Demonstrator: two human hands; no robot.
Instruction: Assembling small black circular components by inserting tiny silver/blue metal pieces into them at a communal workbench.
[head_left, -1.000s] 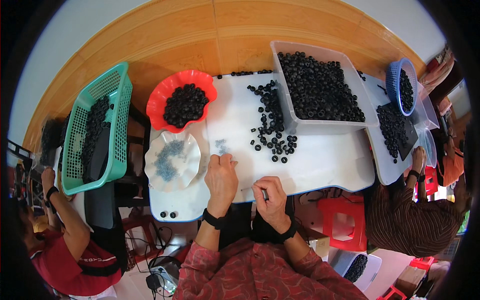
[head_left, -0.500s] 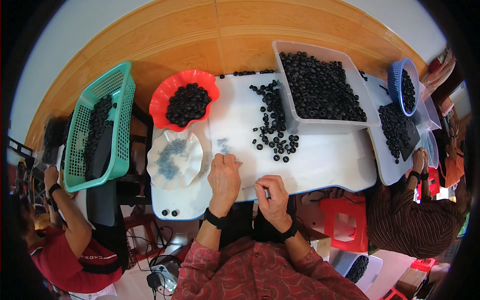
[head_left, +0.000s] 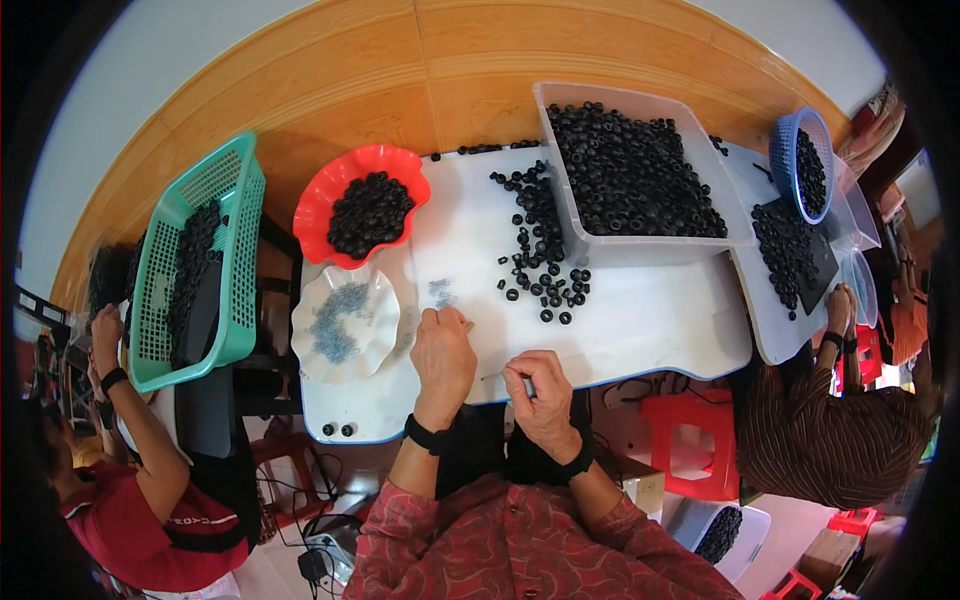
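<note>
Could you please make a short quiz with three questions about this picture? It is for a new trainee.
1. True or false: the left hand is nearer than the right hand to the white dish.
2. Which colour is the bowl just beyond that dish?
a) green
b) red
c) blue
3. How many black pieces lie by themselves at the near left corner of the table?

Key: 1 true; 2 b; 3 two.

The red bowl [head_left: 313, 195] is glossy plastic, the fluted white dish [head_left: 381, 344] smooth and shiny. The storage bin [head_left: 645, 250] is cloudy plastic, the green basket [head_left: 240, 285] satin plastic. Black rings [head_left: 546, 235] have a dull sheen; the tabletop [head_left: 660, 325] looks smooth, the wall panelling [head_left: 300, 95] wood-grained.
</note>
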